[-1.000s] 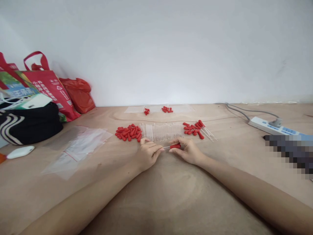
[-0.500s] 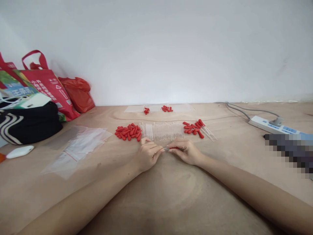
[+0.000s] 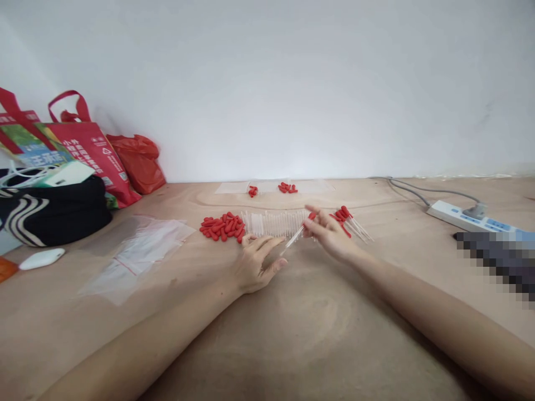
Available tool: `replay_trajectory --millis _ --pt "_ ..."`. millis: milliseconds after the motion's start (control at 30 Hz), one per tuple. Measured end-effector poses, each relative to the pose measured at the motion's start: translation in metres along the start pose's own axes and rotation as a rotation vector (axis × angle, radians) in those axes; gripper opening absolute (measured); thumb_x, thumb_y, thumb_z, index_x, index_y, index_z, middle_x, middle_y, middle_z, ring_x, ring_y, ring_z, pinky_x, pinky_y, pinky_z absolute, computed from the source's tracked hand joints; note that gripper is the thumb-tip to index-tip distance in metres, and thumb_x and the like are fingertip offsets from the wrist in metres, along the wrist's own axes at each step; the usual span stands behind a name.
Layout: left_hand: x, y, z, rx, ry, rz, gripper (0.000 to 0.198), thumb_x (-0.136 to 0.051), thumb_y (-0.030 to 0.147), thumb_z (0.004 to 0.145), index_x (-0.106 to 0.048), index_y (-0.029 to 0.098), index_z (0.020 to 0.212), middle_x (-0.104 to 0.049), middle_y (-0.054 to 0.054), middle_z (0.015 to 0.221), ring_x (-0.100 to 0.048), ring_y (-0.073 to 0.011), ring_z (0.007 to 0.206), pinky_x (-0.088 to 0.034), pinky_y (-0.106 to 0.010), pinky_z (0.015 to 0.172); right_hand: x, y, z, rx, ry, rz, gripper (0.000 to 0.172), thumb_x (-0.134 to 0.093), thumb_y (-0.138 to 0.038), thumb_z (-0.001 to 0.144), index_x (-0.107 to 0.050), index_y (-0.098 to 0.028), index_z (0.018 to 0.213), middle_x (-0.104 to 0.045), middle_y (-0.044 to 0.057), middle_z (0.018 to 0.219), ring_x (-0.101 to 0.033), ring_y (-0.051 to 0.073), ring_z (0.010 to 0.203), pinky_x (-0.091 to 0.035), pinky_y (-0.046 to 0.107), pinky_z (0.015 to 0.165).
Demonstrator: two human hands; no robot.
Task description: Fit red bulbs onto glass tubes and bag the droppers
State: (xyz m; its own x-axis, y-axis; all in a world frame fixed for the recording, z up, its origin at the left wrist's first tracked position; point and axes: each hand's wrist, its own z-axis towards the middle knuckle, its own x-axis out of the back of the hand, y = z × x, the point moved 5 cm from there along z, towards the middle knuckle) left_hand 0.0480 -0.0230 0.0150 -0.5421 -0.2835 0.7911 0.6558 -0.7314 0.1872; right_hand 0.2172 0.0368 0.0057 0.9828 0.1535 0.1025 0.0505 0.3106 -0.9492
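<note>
My right hand point(image 3: 330, 233) pinches a finished dropper point(image 3: 297, 236), a clear tube with a red rubber bulb, and holds it just above the table, tube end pointing down-left. My left hand point(image 3: 256, 262) rests on the table with fingers spread, holding nothing, just below the tube's tip. Behind the hands lies a row of clear tubes point(image 3: 273, 223). A heap of loose red bulbs point(image 3: 222, 226) lies to its left. A small pile of assembled droppers point(image 3: 349, 221) lies to its right, partly behind my right hand.
Clear plastic bags point(image 3: 137, 250) lie at the left. Red bags point(image 3: 98, 156) and a black striped bag point(image 3: 50, 214) stand at the far left by the wall. More bulbs on a plastic sheet point(image 3: 276, 187) lie near the wall. A white power strip point(image 3: 468, 220) lies at the right.
My left hand let go of the dropper and opened. My right hand lifted the dropper and carried it up and to the right, towards the pile of assembled droppers.
</note>
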Motion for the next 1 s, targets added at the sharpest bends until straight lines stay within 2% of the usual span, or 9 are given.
replay_trajectory --millis 133,233,333,433,600,700,800,867,1000 --pt "0.0 -0.002 0.0 0.029 0.001 0.014 0.03 -0.045 0.03 0.082 -0.048 0.017 0.109 -0.06 -0.007 0.097 -0.055 -0.0174 0.084 -0.026 -0.036 0.085 0.067 -0.015 0.035 -0.018 0.185 -0.419 0.04 -0.045 -0.03 0.076 -0.041 -0.017 0.113 -0.054 0.002 0.073 -0.055 0.015 0.064 -0.043 0.027 0.053" --pt "-0.003 -0.004 0.0 0.034 -0.015 0.015 0.025 -0.045 0.028 0.082 -0.05 0.018 0.104 -0.059 -0.006 0.096 -0.055 -0.0167 0.084 -0.026 -0.036 0.084 0.105 -0.011 0.051 -0.074 0.17 -0.872 0.035 -0.042 -0.024 0.075 -0.05 -0.014 0.107 -0.058 0.007 0.084 -0.056 0.018 0.073 -0.042 0.029 0.062" --pt "-0.006 -0.005 0.0 0.036 -0.034 0.019 0.021 -0.046 0.028 0.082 -0.052 0.019 0.1 -0.059 -0.004 0.095 -0.055 -0.0159 0.084 -0.025 -0.036 0.083 0.119 0.009 0.054 -0.117 0.078 -1.179 0.04 -0.041 -0.024 0.074 -0.051 -0.016 0.112 -0.062 0.007 0.086 -0.056 0.021 0.078 -0.04 0.031 0.068" --pt "-0.007 -0.006 -0.001 0.038 -0.047 0.022 0.017 -0.046 0.027 0.082 -0.054 0.019 0.095 -0.059 -0.003 0.092 -0.055 -0.0153 0.083 -0.025 -0.036 0.083 0.118 0.029 0.051 -0.148 0.012 -1.328 0.043 -0.04 -0.027 0.075 -0.048 -0.019 0.117 -0.063 0.007 0.088 -0.057 0.024 0.082 -0.038 0.033 0.069" --pt "-0.007 -0.007 -0.001 0.055 -0.051 0.016 0.016 -0.046 0.027 0.082 -0.055 0.019 0.092 -0.06 -0.003 0.092 -0.055 -0.0155 0.083 -0.024 -0.037 0.083 0.114 0.033 0.048 -0.126 0.004 -1.375 0.043 -0.042 -0.034 0.075 -0.048 -0.02 0.116 -0.063 0.006 0.082 -0.056 0.024 0.08 -0.037 0.032 0.065" --pt "-0.006 -0.008 -0.001 0.06 -0.044 0.019 0.015 -0.047 0.026 0.081 -0.055 0.019 0.092 -0.06 -0.003 0.091 -0.055 -0.0151 0.081 -0.024 -0.037 0.083 0.116 0.024 0.046 -0.118 0.02 -1.259 0.036 -0.047 -0.041 0.073 -0.056 -0.017 0.098 -0.062 0.005 0.074 -0.055 0.019 0.07 -0.036 0.028 0.06" --pt "-0.006 -0.008 -0.002 0.072 -0.042 0.039 0.015 -0.047 0.026 0.081 -0.056 0.019 0.091 -0.059 -0.003 0.089 -0.055 -0.0149 0.081 -0.024 -0.036 0.081 0.11 0.018 0.042 -0.065 -0.177 -1.04 0.034 -0.055 -0.049 0.066 -0.059 -0.017 0.077 -0.059 0.003 0.069 -0.051 0.015 0.063 -0.036 0.025 0.058" --pt "-0.005 -0.008 -0.002 0.087 -0.044 0.062 0.015 -0.048 0.027 0.08 -0.056 0.019 0.09 -0.059 -0.002 0.088 -0.054 -0.0153 0.08 -0.024 -0.036 0.08 0.107 0.017 0.039 -0.033 -0.308 -0.951 0.036 -0.06 -0.051 0.06 -0.06 -0.018 0.074 -0.058 0.002 0.071 -0.05 0.014 0.065 -0.036 0.024 0.058" --pt "-0.004 -0.011 -0.001 0.145 -0.023 0.123 0.013 -0.049 0.028 0.079 -0.058 0.021 0.086 -0.059 -0.002 0.085 -0.053 -0.0167 0.081 -0.024 -0.038 0.08 0.107 0.023 0.038 -0.043 -0.389 -0.932 0.033 -0.061 -0.049 0.059 -0.063 -0.02 0.073 -0.059 0.003 0.075 -0.05 0.016 0.069 -0.036 0.026 0.062"
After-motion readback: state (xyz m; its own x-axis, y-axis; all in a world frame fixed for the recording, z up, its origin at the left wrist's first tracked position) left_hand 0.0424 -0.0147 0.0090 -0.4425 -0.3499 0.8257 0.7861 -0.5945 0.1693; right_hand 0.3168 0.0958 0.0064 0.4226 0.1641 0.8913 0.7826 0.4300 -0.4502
